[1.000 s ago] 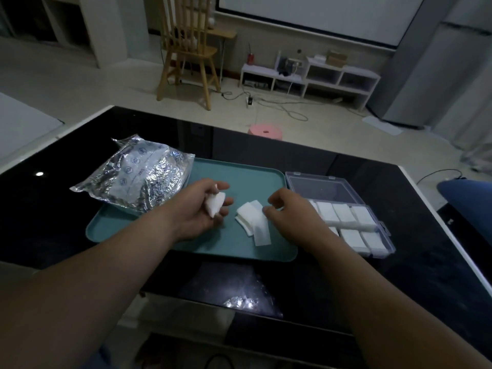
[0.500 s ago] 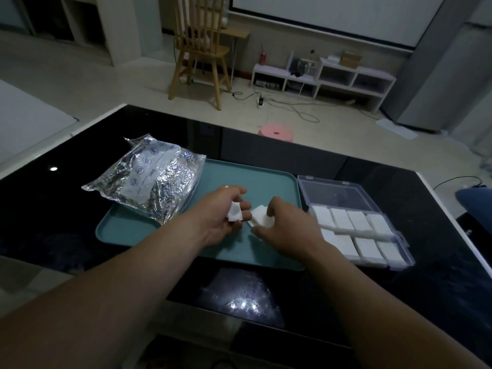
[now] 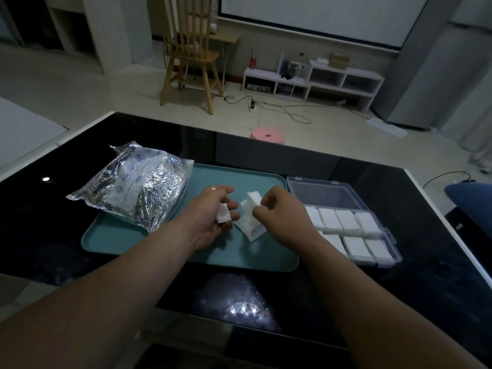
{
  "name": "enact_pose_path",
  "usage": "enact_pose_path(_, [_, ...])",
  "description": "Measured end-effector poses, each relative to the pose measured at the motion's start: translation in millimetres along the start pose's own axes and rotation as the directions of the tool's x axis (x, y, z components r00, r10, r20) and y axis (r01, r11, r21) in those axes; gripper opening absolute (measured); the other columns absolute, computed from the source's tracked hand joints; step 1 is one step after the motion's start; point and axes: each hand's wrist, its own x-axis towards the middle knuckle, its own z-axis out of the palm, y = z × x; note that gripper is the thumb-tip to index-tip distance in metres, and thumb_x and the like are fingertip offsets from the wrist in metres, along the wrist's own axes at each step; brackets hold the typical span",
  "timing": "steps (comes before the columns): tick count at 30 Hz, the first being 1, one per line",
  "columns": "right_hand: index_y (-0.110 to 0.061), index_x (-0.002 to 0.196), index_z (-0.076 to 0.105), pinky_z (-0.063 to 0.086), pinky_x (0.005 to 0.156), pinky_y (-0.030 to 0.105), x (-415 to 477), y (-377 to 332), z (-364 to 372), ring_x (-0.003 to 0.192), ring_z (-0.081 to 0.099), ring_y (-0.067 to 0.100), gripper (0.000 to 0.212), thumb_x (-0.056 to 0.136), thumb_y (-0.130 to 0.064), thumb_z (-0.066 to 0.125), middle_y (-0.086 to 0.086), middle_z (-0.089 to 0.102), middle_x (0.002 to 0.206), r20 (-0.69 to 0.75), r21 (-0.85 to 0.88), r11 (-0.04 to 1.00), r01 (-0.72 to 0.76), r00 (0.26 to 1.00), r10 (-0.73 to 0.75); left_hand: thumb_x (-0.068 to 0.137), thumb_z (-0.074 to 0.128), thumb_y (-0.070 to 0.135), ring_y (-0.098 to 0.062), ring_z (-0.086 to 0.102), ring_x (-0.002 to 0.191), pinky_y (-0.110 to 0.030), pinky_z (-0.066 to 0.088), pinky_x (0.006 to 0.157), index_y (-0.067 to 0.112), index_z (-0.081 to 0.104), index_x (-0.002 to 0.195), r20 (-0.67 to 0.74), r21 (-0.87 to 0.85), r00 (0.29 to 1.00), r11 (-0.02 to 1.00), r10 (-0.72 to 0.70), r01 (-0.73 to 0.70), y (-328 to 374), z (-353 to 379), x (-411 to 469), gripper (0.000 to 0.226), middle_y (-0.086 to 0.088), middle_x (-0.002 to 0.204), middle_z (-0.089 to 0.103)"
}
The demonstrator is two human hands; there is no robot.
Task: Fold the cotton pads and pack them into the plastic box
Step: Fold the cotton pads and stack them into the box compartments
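The right hand (image 3: 282, 211) has its grip pinched on the top cotton pad (image 3: 253, 198), now peeled up off the small stack (image 3: 251, 229) where it lay flat a second ago, so a fresh fold looks about to start. At its nine o'clock, the left hand (image 3: 210, 217) still clamps a folded pad (image 3: 223, 215). The plastic box (image 3: 330, 194) sits at three o'clock on the bench (image 3: 53, 222).

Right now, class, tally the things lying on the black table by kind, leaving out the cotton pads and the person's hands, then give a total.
Teal tray: 1
Silver foil bag: 1
Clear plastic box: 1
Total: 3
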Motion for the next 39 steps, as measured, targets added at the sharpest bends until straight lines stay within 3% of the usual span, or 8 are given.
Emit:
enact_pose_path(4, [-0.011, 0.095, 0.065, 0.053, 0.067, 0.035, 1.4, -1.7, -5.0, 0.072, 0.068, 0.015, 0.015, 0.09, -0.023, 0.073, 0.005, 0.071, 0.087, 0.131, 0.51, 0.837, -0.199, 0.98, 0.153, 0.1, 0.05, 0.021, -0.025, 0.068, 0.077, -0.029, 0.044, 0.056, 0.015, 0.059, 0.122, 0.128, -0.095, 0.992, 0.995, 0.006, 0.007, -5.4, 10.8, -3.2, 0.025, -0.013, 0.092, 0.069])
enact_pose_path(12, [-0.009, 0.103, 0.065, 0.056, 0.074, 0.034, -4.3, -4.2, -16.0, 0.085, 0.071, 0.021, 0.012, 0.097, -0.018, 0.069, 0.012, 0.073, 0.1, 0.211, 0.638, 0.716, -0.282, 0.959, 0.19, 0.095, 0.054, 0.025, -0.023, 0.068, 0.075, -0.027, 0.042, 0.048, 0.008, 0.058, 0.137, 0.133, -0.106, 0.991, 0.994, -0.01, 0.024, -12.5, 25.6, -9.0, 0.045, -0.019, 0.108, 0.072])
enact_pose_path(16, [-0.006, 0.115, 0.065, 0.054, 0.077, 0.035, -2.8, -1.1, -14.4, 0.091, 0.073, 0.026, 0.019, 0.099, -0.016, 0.064, 0.018, 0.075, 0.11, 0.361, 0.76, 0.502, -0.413, 0.91, 0.203, 0.103, 0.048, 0.022, -0.02, 0.068, 0.063, -0.023, 0.041, 0.046, 0.008, 0.061, 0.125, 0.149, -0.166, 0.988, 0.984, -0.041, 0.065, -13.6, 26.1, -11.9, 0.029, -0.016, 0.095, 0.072])
enact_pose_path(22, [-0.001, 0.113, 0.066, 0.051, 0.067, 0.029, 0.5, 0.8, -24.6, 0.074, 0.064, 0.018, 0.024, 0.096, -0.017, 0.065, 0.007, 0.069, 0.077, 0.469, 0.849, 0.156, -0.504, 0.857, 0.213, 0.101, 0.054, 0.035, -0.023, 0.06, 0.068, -0.026, 0.041, 0.049, 0.014, 0.06, 0.112, 0.181, -0.227, 0.98, 0.966, -0.079, 0.119, -10.1, 17.7, -7.8, 0.023, -0.017, 0.094, 0.062])
enact_pose_path(25, [-0.004, 0.108, 0.068, 0.048, 0.066, 0.029, -5.0, -5.2, -26.8, 0.075, 0.067, 0.019, 0.017, 0.098, -0.018, 0.063, 0.006, 0.071, 0.077, 0.465, 0.823, 0.28, -0.494, 0.87, 0.166, 0.1, 0.055, 0.054, -0.019, 0.063, 0.071, -0.026, 0.043, 0.051, 0.016, 0.064, 0.113, 0.276, -0.223, 0.959, 0.967, -0.056, 0.121, -9.5, 21.5, -8.6, 0.041, -0.01, 0.09, 0.066])
enact_pose_path(30, [-0.023, 0.094, 0.071, 0.052, 0.071, 0.034, -16.6, -11.6, -13.6, 0.083, 0.069, 0.014, 0.018, 0.093, -0.04, 0.071, -0.003, 0.073, 0.091, 0.124, 0.285, 0.957, -0.048, 0.992, 0.014, 0.1, 0.055, 0.03, -0.014, 0.062, 0.068, -0.027, 0.044, 0.057, 0.021, 0.065, 0.107, 0.244, -0.17, 0.97, 0.984, -0.009, 0.052, -13.8, 30.9, -9.7, 0.015, -0.005, 0.093, 0.065])
enact_pose_path(33, [-0.032, 0.106, 0.073, 0.05, 0.084, 0.033, -25.1, -10.4, -15.0, 0.102, 0.058, 0.01, 0.03, 0.088, -0.056, 0.069, -0.007, 0.06, 0.11, 0.037, -0.073, 0.976, 0.203, 0.979, -0.201, 0.1, 0.052, 0.027, -0.019, 0.069, 0.076, -0.029, 0.054, 0.061, 0.021, 0.064, 0.118, 0.273, -0.212, 0.961, 0.972, -0.043, 0.103, -11.2, 27.5, -10.5, 0.022, -0.007, 0.095, 0.07])
enact_pose_path(39, [-0.034, 0.113, 0.055, 0.044, 0.111, 0.043, -33.0, 2.9, -48.8, 0.138, 0.043, 0.013, 0.052, 0.075, -0.05, 0.086, -0.012, 0.047, 0.151, 0.182, -0.089, 0.915, 0.394, 0.909, -0.374, 0.1, 0.05, 0.041, -0.023, 0.062, 0.084, -0.033, 0.054, 0.06, 0.013, 0.066, 0.122, 0.592, -0.121, 0.794, 0.958, -0.14, 0.26, -6.1, 35.5, -24.7, 0.039, -0.017, 0.11, 0.06])
